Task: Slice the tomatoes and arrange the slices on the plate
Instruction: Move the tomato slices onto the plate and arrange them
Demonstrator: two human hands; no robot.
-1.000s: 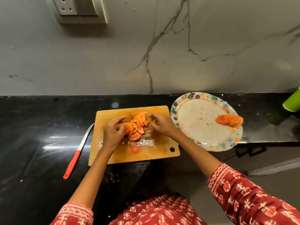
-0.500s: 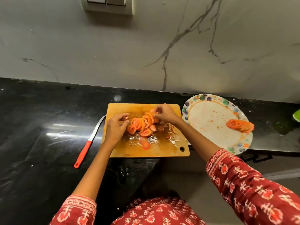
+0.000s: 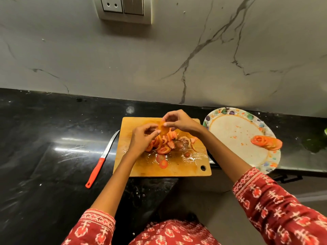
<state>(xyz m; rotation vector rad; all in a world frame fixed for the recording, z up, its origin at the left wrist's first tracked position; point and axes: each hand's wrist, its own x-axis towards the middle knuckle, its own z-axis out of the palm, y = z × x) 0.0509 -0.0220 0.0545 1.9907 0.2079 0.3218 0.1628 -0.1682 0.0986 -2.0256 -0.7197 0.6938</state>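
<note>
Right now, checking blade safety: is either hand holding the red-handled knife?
No, the red-handled knife lies on the black counter, left of the board.

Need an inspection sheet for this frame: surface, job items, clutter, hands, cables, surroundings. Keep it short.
Surface: black counter, glossy, speckled; wooden cutting board wet with juice.
Job's things: loose tomato slices piled on the board; a fanned row of slices at the plate's right edge; patterned plate right of the board, mostly bare.
Clutter: red-handled knife lying on the counter left of the board, untouched.
Hands: left hand and right hand together pinch one lifted slice above the pile.
Cables: nothing seen.
Surroundings: marble wall with a switch plate; green object at the right frame edge, unidentifiable.
</note>
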